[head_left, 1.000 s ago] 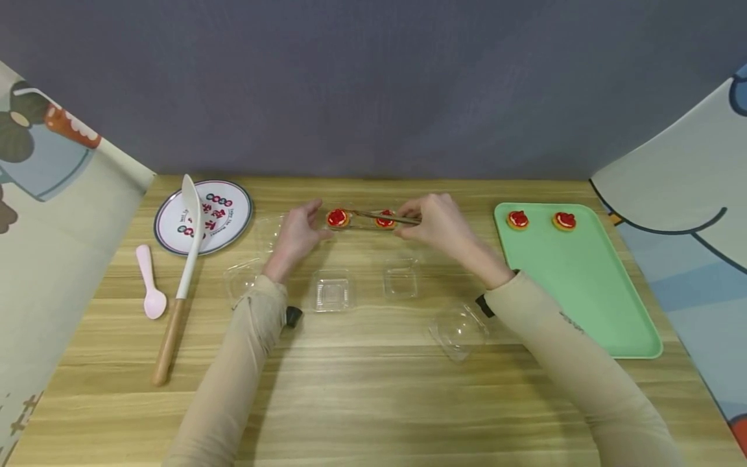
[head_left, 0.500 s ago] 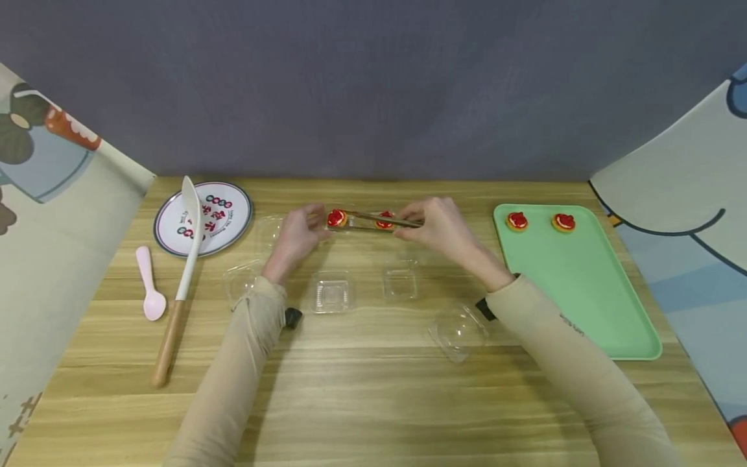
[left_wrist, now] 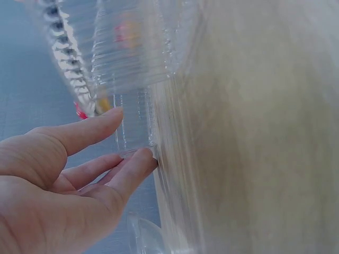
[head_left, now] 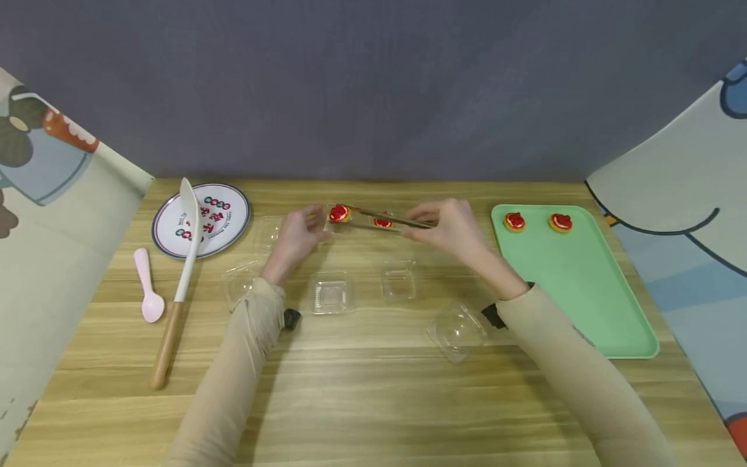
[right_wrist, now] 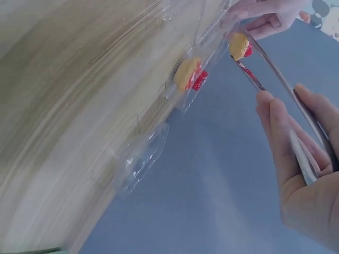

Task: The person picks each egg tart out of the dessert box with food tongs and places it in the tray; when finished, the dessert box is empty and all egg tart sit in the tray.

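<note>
My right hand [head_left: 452,224] holds slim metal tongs [right_wrist: 280,79], whose tips close around a small tart [right_wrist: 239,46] with a red topping. In the head view, that tart is over a clear plastic box [left_wrist: 135,121] beside my left hand [head_left: 296,237]. The thumb and fingers of my left hand hold the box by its edges. A second red-topped tart [head_left: 382,220] sits in the neighbouring clear box [right_wrist: 169,87], partly behind the tongs. Two more tarts, a left one [head_left: 514,222] and a right one [head_left: 561,223], lie on the green tray [head_left: 589,305].
Toward me are two more clear boxes, a left one [head_left: 331,295] and a right one [head_left: 399,282]. A clear domed lid [head_left: 458,331] lies near my right sleeve. On the left are a patterned plate [head_left: 224,237], a long-handled white ladle [head_left: 188,266] across it and a pink spoon [head_left: 151,295].
My right hand has shifted slightly right, and the tongs now slant more. The tart at their tips has tipped a little. My left hand has stayed almost in place.
</note>
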Demonstrator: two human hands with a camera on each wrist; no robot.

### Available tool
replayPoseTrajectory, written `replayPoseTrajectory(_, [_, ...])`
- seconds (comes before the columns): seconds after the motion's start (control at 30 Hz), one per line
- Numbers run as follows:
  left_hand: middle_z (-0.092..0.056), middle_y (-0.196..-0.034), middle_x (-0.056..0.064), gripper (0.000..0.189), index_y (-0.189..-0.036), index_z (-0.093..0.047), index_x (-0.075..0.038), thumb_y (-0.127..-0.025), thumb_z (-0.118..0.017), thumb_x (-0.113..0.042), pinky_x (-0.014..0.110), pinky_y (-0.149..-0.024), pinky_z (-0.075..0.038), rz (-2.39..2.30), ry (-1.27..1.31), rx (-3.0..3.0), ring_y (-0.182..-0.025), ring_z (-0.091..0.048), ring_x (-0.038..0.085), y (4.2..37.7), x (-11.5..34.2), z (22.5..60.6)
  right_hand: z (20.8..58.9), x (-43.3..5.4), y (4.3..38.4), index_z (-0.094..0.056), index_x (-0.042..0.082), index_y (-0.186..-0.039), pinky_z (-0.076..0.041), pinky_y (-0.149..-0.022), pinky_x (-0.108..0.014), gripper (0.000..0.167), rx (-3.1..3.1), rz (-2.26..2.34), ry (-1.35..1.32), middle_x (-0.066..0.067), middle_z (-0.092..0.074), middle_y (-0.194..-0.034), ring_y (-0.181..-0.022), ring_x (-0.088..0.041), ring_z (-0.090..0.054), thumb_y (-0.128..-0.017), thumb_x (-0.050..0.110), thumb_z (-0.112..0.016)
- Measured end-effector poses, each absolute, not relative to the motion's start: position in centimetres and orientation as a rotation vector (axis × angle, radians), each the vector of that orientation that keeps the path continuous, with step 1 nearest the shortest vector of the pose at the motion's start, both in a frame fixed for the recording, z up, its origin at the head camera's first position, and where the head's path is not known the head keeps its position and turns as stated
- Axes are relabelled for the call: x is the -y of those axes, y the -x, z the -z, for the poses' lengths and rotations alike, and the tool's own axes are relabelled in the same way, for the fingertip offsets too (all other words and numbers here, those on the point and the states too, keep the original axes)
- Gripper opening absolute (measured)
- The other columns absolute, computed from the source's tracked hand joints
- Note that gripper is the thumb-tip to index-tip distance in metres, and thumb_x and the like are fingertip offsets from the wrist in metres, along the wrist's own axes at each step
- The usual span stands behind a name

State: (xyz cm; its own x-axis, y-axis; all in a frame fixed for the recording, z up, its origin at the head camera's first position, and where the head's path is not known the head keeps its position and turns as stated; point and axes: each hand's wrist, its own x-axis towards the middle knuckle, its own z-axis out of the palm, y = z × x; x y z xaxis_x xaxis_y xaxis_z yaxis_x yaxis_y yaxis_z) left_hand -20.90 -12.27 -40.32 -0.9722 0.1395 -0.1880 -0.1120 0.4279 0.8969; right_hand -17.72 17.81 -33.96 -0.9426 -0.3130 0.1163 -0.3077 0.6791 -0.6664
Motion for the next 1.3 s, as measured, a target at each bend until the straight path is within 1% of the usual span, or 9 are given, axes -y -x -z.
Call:
replayPoseTrajectory(0.2, [-0.041,-0.164,0.025,0.075,-0.161,-0.038,0.005,-0.095,-0.074,0.008,0.044,-0.121,-0.043,-1.575,-0.028,-2.437,-0.149,-0.046,0.039,20.9,12.3,40.4,33.1,-20.0,15.9,-0.08,0.004,-0.122,-0.062,-0.094,-0.054,0.036,-2.857,1.182,0.392,-0.017,-0.076,-0.125,-0.11,-0.035,-0.075,-0.093,0.025,-0.087])
replayPoseTrajectory(0.57, [-0.042,-0.164,0.025,0.072,-0.16,-0.039,0.006,-0.096,-0.074,0.004,0.045,-0.122,-0.042,-1.549,-0.07,-2.475,-0.149,-0.046,0.04,20.8,12.5,40.5,33.3,-24.3,12.7,-0.08,0.005,-0.12,-0.062,-0.091,-0.056,0.039,-2.923,1.159,0.229,-0.017,-0.078,-0.119,-0.11,-0.038,-0.075,-0.093,0.033,-0.087])
replayPoseTrajectory(0.63, [-0.041,-0.164,0.025,0.072,-0.16,-0.039,0.006,-0.096,-0.073,0.005,0.045,-0.122,-0.042,-1.551,-0.074,-2.47,-0.149,-0.046,0.04,20.9,12.5,40.5,33.3,-25.1,12.1,-0.08,0.005,-0.122,-0.063,-0.089,-0.053,0.041,-2.925,1.169,0.196,-0.017,-0.077,-0.121,-0.111,-0.039,-0.074,-0.093,0.034,-0.086])
replayPoseTrajectory(0.73, [-0.041,-0.165,0.025,0.073,-0.16,-0.038,0.006,-0.097,-0.073,0.005,0.045,-0.122,-0.042,-1.557,-0.074,-2.464,-0.149,-0.045,0.04,20.9,12.5,40.6,33.4,-26.2,11.3,-0.08,0.005,-0.123,-0.062,-0.083,-0.033,0.041,-2.934,1.195,0.138,-0.017,-0.076,-0.124,-0.112,-0.038,-0.074,-0.094,0.034,-0.086])
replayPoseTrajectory(0.8, [-0.04,-0.165,0.026,0.073,-0.161,-0.038,0.006,-0.097,-0.073,0.005,0.045,-0.122,-0.042,-1.562,-0.072,-2.457,-0.15,-0.045,0.039,20.9,12.5,40.6,33.4,-27.0,10.8,-0.08,0.005,-0.123,-0.058,-0.078,-0.019,0.04,-2.956,1.208,0.114,-0.016,-0.077,-0.123,-0.11,-0.035,-0.075,-0.094,0.033,-0.086])
replayPoseTrajectory(0.87, [-0.04,-0.165,0.026,0.073,-0.161,-0.038,0.006,-0.097,-0.073,0.005,0.045,-0.122,-0.042,-1.562,-0.07,-2.455,-0.15,-0.044,0.039,20.9,12.5,40.6,33.5,-27.7,10.3,-0.08,0.005,-0.121,-0.054,-0.074,-0.009,0.038,-2.986,1.215,0.095,-0.015,-0.078,-0.12,-0.104,-0.02,-0.077,-0.094,0.031,-0.087])
replayPoseTrajectory(1.03, [-0.04,-0.165,0.026,0.073,-0.161,-0.037,0.006,-0.097,-0.073,0.005,0.045,-0.123,-0.041,-1.559,-0.072,-2.451,-0.15,-0.044,0.039,20.9,12.4,40.7,33.9,-29.4,8.9,-0.081,0.004,-0.119,-0.053,-0.074,-0.005,0.036,-3.016,1.251,0.048,-0.016,-0.079,-0.113,-0.09,0.016,-0.065,-0.093,0.027,-0.088])
replayPoseTrajectory(1.2, [-0.041,-0.164,0.028,0.073,-0.16,-0.038,0.007,-0.097,-0.075,0.003,0.046,-0.123,-0.041,-1.542,-0.1,-2.478,-0.15,-0.044,0.041,20.9,12.4,40.8,34.1,-30.7,7.1,-0.081,0.003,-0.119,-0.055,-0.074,-0.006,0.037,-3.023,1.276,-0.022,-0.006,-0.081,-0.108,-0.088,0.017,-0.065,-0.092,0.027,-0.088])
replayPoseTrajectory(1.3, [-0.041,-0.164,0.027,0.073,-0.16,-0.039,0.007,-0.097,-0.075,0.001,0.046,-0.123,-0.041,-1.526,-0.105,-2.492,-0.149,-0.045,0.041,20.8,12.5,40.8,34.4,-31.7,6.0,-0.079,-0.001,-0.121,-0.055,-0.075,-0.006,0.037,-3.002,1.324,-0.052,0.008,-0.08,-0.105,-0.09,0.016,-0.066,-0.093,0.022,-0.087])
